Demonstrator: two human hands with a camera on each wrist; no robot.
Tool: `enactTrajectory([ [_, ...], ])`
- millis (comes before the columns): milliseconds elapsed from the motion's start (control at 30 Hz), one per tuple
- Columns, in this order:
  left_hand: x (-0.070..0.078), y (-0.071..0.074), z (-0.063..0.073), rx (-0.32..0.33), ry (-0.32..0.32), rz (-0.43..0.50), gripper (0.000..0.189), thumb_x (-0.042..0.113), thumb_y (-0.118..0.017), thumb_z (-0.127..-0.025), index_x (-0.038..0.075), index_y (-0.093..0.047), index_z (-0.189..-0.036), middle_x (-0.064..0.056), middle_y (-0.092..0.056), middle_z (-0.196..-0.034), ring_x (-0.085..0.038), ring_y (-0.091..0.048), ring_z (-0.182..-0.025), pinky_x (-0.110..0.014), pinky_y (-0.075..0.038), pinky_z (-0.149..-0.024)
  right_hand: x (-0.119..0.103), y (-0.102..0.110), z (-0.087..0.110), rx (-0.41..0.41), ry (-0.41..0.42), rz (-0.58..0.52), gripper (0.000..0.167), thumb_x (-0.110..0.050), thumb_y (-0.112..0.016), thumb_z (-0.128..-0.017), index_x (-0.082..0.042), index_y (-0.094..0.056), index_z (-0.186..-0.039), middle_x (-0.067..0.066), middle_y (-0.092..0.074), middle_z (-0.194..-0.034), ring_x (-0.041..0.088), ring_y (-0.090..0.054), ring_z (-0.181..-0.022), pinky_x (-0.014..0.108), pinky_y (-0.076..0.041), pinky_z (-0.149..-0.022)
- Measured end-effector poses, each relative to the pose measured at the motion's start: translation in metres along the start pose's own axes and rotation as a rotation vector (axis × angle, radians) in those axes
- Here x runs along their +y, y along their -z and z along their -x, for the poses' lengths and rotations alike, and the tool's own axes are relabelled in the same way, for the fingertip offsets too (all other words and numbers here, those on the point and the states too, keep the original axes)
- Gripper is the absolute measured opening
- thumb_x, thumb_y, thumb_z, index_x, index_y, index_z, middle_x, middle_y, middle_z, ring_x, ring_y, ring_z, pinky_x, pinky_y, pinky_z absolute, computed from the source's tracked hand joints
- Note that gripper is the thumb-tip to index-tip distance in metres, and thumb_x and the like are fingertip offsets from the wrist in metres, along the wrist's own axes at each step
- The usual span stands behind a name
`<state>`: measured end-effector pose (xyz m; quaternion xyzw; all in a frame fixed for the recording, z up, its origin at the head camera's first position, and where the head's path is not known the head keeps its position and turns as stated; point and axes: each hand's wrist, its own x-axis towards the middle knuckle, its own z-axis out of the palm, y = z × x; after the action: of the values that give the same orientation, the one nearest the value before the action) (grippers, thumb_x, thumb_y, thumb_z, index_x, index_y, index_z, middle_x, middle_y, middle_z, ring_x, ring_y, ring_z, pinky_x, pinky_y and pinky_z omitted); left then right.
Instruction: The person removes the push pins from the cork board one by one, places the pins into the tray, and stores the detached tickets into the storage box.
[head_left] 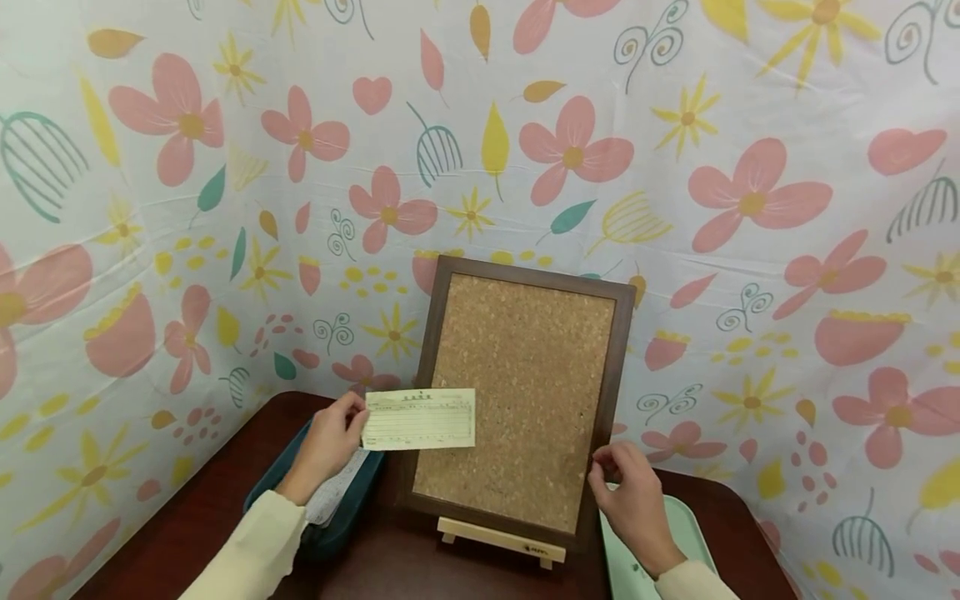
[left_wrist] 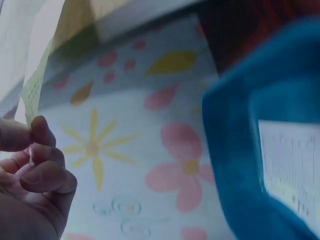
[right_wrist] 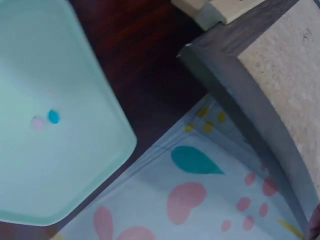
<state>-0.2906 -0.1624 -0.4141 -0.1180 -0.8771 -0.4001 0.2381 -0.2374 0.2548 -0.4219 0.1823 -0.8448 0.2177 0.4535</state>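
My left hand pinches the left edge of a pale yellow printed slip between thumb and fingers. The ruled slip overlaps the lower left of a brown-framed corkboard in the head view. In the left wrist view, the slip rises from the fingertips, bent at its lower part. My right hand is at the board's right frame edge, fingers curled and thumb near the index finger; whether it grips the frame or a small thing is hidden. Only a sliver of this hand shows in the right wrist view.
The board leans on a small wooden easel. On the left stands a blue bin with printed paper inside. A mint-green tray on the right holds a teal disc and a pale pink one. Flowered cloth hangs behind.
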Motion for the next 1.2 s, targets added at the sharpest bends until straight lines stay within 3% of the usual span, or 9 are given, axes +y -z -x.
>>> enactTrajectory([
  [133,-0.014,0.017,0.003,0.036,0.018,-0.024,0.005,0.01,-0.057,-0.094,0.005,-0.057,-0.095,-0.004,-0.057,-0.077,-0.015,-0.049,-0.059,-0.028,-0.041,-0.051,0.007,0.008,0.01,0.081,0.004,0.016,0.022,0.008,-0.065,-0.068,-0.009,-0.059,-0.081,-0.001,-0.051,-0.077,0.014,-0.049,-0.068,0.017,-0.04,-0.061],
  [267,-0.032,0.028,0.01,0.055,0.065,-0.053,0.004,0.009,-0.056,-0.094,0.005,-0.055,-0.095,-0.006,-0.056,-0.076,-0.016,-0.05,-0.058,-0.027,-0.04,-0.049,0.017,0.012,0.022,0.1,-0.012,0.036,0.019,0.006,-0.063,-0.068,-0.008,-0.059,-0.08,0.0,-0.051,-0.075,0.015,-0.046,-0.067,0.018,-0.035,-0.06],
  [500,-0.06,0.042,0.024,0.076,0.141,-0.113,0.006,0.01,-0.054,-0.096,0.004,-0.053,-0.098,-0.008,-0.055,-0.079,-0.017,-0.05,-0.061,-0.027,-0.039,-0.051,0.037,0.011,0.044,0.006,-0.076,0.093,0.027,0.01,-0.068,-0.064,-0.01,-0.057,-0.077,-0.003,-0.048,-0.071,0.009,-0.043,-0.062,0.017,-0.033,-0.054],
  [667,-0.073,0.048,0.033,0.08,0.208,-0.143,0.009,0.01,-0.053,-0.094,0.002,-0.052,-0.099,-0.009,-0.055,-0.08,-0.019,-0.05,-0.063,-0.028,-0.04,-0.053,0.051,0.01,0.061,-0.044,-0.121,0.111,0.028,0.011,-0.069,-0.062,-0.009,-0.057,-0.077,-0.003,-0.049,-0.069,0.012,-0.045,-0.06,0.022,-0.035,-0.053],
  [800,-0.08,0.051,0.041,0.078,0.257,-0.167,0.011,0.009,-0.052,-0.092,-0.001,-0.053,-0.098,-0.011,-0.057,-0.08,-0.02,-0.051,-0.063,-0.03,-0.041,-0.053,0.06,0.009,0.073,-0.172,-0.217,0.106,0.028,0.01,-0.071,-0.063,-0.011,-0.058,-0.076,-0.005,-0.049,-0.068,0.011,-0.048,-0.059,0.027,-0.039,-0.053],
  [1067,-0.088,0.05,0.056,0.077,0.328,-0.199,0.014,0.008,-0.054,-0.089,-0.001,-0.051,-0.099,-0.012,-0.062,-0.079,-0.021,-0.054,-0.061,-0.033,-0.04,-0.053,0.079,0.004,0.095,-0.595,-0.509,0.056,0.019,0.002,-0.068,-0.068,-0.011,-0.055,-0.073,-0.004,-0.048,-0.065,0.011,-0.046,-0.059,0.031,-0.04,-0.055],
  [1200,-0.092,0.047,0.06,0.062,0.358,-0.226,0.014,0.009,-0.056,-0.087,0.001,-0.05,-0.097,-0.01,-0.062,-0.077,-0.022,-0.055,-0.061,-0.035,-0.04,-0.054,0.084,0.001,0.103,-0.672,-0.546,0.057,0.016,-0.001,-0.068,-0.068,-0.01,-0.055,-0.07,-0.003,-0.048,-0.064,0.012,-0.046,-0.057,0.031,-0.04,-0.054],
])
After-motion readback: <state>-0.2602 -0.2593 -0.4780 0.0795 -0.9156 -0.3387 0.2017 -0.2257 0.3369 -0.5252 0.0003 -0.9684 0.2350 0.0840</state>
